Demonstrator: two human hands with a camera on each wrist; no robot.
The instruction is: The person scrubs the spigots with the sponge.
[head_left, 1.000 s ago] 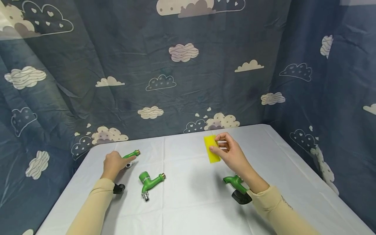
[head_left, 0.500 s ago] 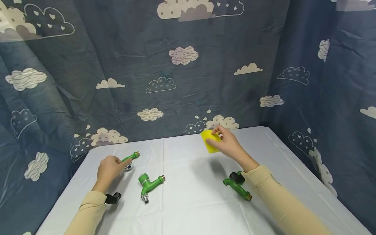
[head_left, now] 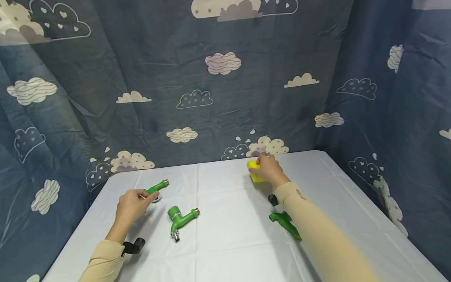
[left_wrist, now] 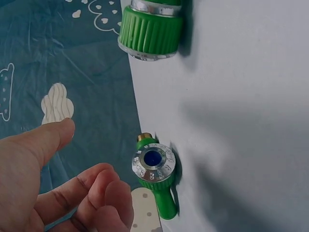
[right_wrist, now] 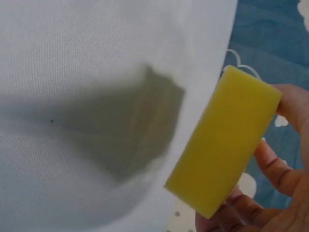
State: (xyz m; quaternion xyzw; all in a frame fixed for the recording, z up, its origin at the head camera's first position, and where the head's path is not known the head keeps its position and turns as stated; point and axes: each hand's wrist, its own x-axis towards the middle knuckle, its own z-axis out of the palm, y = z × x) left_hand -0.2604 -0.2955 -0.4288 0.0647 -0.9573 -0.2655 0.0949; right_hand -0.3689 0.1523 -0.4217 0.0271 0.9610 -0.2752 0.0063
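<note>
My right hand (head_left: 269,169) pinches a yellow sponge block (head_left: 255,172) over the far right of the table; in the right wrist view the sponge (right_wrist: 224,142) stands tilted, fingertips along its edge, its shadow falling on the cloth. My left hand (head_left: 131,205) hovers by a green tap (head_left: 157,187) at the far left. In the left wrist view its thumb and loosely curled fingers (left_wrist: 72,183) are apart with nothing between them, beside the tap's silver ring (left_wrist: 153,162). A second green tap (head_left: 180,220) lies left of centre. The third tap (head_left: 284,224) is partly hidden by the right sleeve.
A white cloth (head_left: 225,243) covers the table. Dark blue curtains (head_left: 158,66) with a cloud print stand behind it and along both sides. Black wrist cameras (head_left: 134,246) hang under the forearms. Another tap's ribbed green part (left_wrist: 150,31) shows at the left wrist view's top.
My left hand has drawn back toward me from the far-left tap, which stays in place. My right hand has turned the sponge and reached farther forward, the forearm now covering more of the right tap.
</note>
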